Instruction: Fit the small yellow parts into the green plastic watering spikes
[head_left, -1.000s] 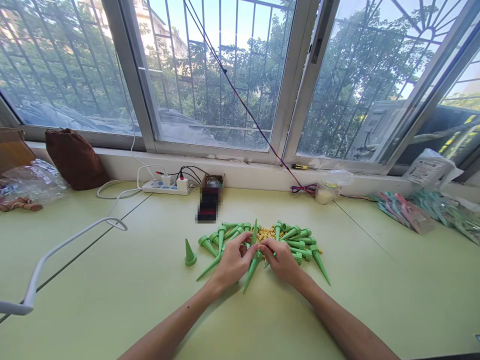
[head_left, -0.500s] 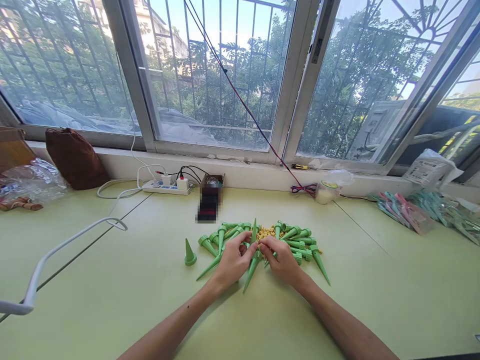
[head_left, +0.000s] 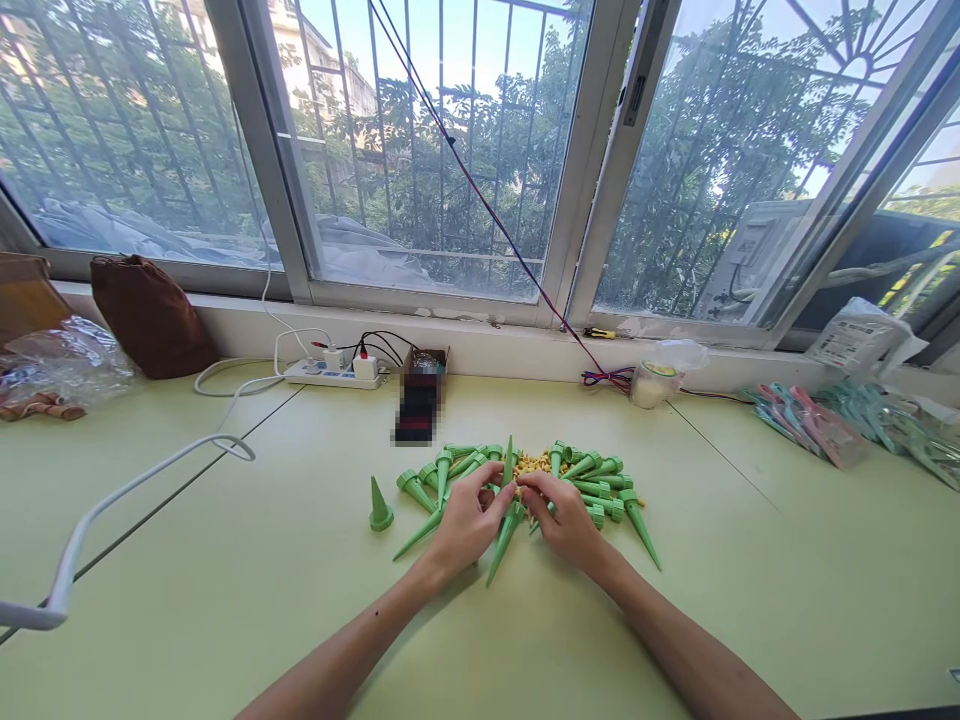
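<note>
Several green plastic cone spikes (head_left: 600, 485) lie in a heap on the pale green table (head_left: 225, 600), around a small pile of yellow bits (head_left: 534, 464). My left hand (head_left: 469, 518) is closed in a pinch on one green spike (head_left: 508, 462) that points up between my hands. My right hand (head_left: 564, 518) is curled beside it, its fingertips pinched at the same spot; what they hold is too small to name. One green cone (head_left: 379, 506) stands upright alone to the left of the heap.
A white power strip (head_left: 330, 373) with cables and a blurred dark box (head_left: 420, 402) sit at the back by the window sill. A brown pouch (head_left: 150, 315) is far left, a white cable (head_left: 135, 480) loops left, a small jar (head_left: 651, 382) and packets (head_left: 810, 420) right.
My hands have hardly moved; the fingertips of both have drawn slightly closer around the upright spike.
</note>
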